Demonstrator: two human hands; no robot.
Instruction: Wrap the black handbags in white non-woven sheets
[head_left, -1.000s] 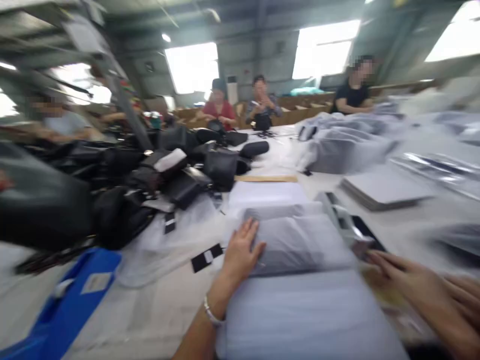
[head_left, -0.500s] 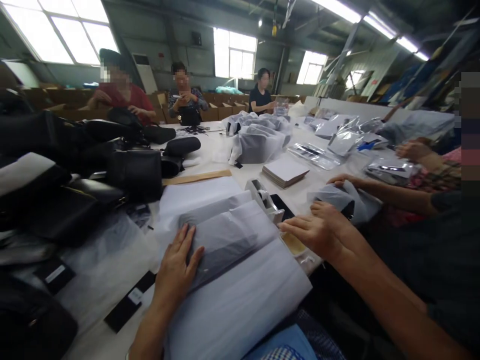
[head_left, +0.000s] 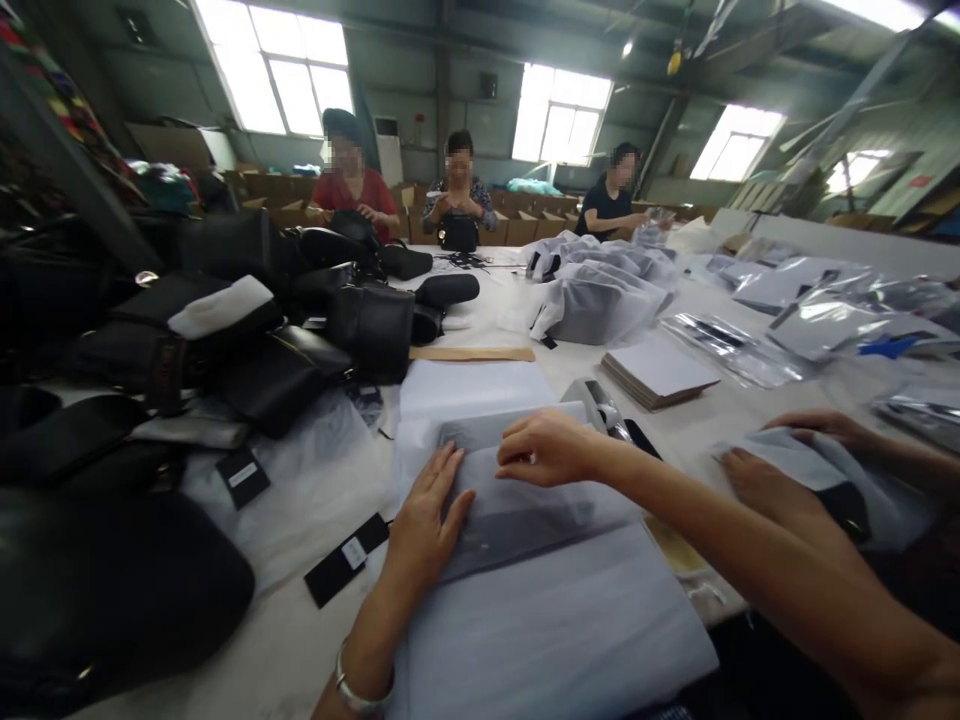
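In front of me a dark, flat item (head_left: 517,530) shows through the thin white tissue paper (head_left: 555,610) folded over it. My left hand (head_left: 427,515) lies on its left end, fingers stretched out and pressing the paper. Above the upper part of the wrapping is my right hand (head_left: 551,450), its fingertips pinched together. Anything between those fingertips is too small to make out. Just behind my right wrist stands a tape dispenser (head_left: 600,400), partly covered by the arm. A black tag with a white label (head_left: 346,558) rests left of my left forearm.
Black bags (head_left: 371,325) are heaped on the left. A stack of cards (head_left: 660,375) lies beyond the dispenser, with white-wrapped bags (head_left: 592,300) behind it. At right, a co-worker's hands (head_left: 780,490) hold a partly wrapped dark item. Other people work across the table.
My right hand has moved left from beside the tape dispenser to over the wrapped item. My left hand stays on the wrapping. The view has turned left.
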